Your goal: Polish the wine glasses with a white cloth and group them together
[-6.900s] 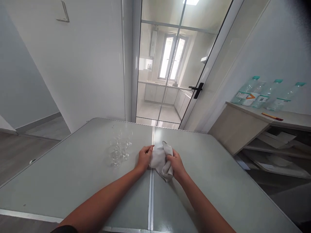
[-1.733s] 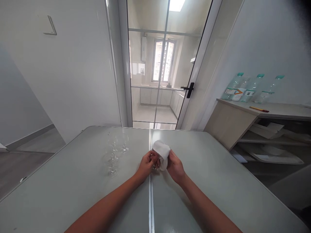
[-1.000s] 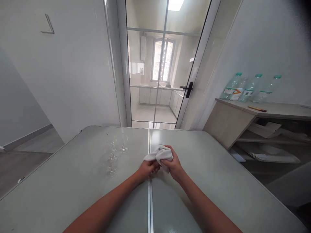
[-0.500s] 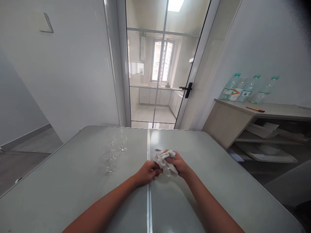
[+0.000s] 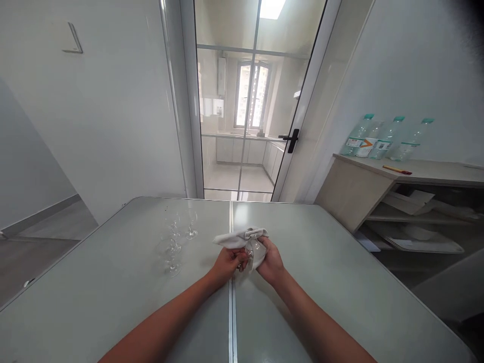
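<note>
On the left of the table [image 5: 124, 297], several clear stemmed glasses [image 5: 173, 267] are standing in a loose group. At the middle, your left hand [image 5: 229, 263] is pinching the held glass [image 5: 256, 248], apparently by its stem, though your fingers are hiding that part. A pale cloth [image 5: 236, 237] is wrapping its bowl, and your right hand [image 5: 271, 262] is curling around both. Far right, plastic bottles [image 5: 385, 138] are standing on a cabinet [image 5: 350, 184].

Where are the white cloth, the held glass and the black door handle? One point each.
White cloth [image 5: 235, 238]: head view, on the folded flap above the left hand [image 5: 231, 260].
Held glass [image 5: 257, 249]: head view, on the clear bowl.
Black door handle [image 5: 292, 140]: head view, on the upright backplate.
</note>
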Tool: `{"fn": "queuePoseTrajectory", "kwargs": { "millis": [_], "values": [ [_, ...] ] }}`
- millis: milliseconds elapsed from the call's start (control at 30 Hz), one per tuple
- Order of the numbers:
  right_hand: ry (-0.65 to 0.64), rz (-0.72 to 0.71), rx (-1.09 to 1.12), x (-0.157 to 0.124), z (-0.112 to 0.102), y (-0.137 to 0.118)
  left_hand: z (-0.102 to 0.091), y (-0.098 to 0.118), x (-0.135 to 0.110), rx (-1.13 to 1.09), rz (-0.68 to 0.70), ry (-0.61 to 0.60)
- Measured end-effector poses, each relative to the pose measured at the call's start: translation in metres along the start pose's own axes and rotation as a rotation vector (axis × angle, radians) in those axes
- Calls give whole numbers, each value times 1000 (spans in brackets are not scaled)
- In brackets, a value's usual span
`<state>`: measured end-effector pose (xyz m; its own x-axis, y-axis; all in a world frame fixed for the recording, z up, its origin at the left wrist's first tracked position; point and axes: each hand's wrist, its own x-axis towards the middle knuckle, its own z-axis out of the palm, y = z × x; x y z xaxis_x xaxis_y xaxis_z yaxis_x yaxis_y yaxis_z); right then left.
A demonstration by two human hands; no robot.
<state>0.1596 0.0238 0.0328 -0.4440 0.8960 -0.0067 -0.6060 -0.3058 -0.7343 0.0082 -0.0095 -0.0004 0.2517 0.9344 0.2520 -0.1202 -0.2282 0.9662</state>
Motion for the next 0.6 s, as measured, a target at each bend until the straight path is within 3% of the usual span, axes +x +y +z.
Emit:
{"fn": "queuePoseTrajectory", "kwargs": {
  "millis": [167, 333, 400, 500, 600],
  "values": [
    [-38, 9, 102, -2, 3, 8, -4, -3, 5, -124, -36, 111],
    [-4, -49, -40, 0, 1, 10, -7, -4, 8, -370, -113, 216],
    [9, -65, -113, 1, -2, 6, -6, -5, 6, -402, -203, 154],
    [-5, -21, -183, 0, -8, -2, -5, -10, 2, -451, -385, -86],
    [-6, 1, -212, -5, -10, -9, -9, -15, -1, -507, -436, -191]
  ]
}}
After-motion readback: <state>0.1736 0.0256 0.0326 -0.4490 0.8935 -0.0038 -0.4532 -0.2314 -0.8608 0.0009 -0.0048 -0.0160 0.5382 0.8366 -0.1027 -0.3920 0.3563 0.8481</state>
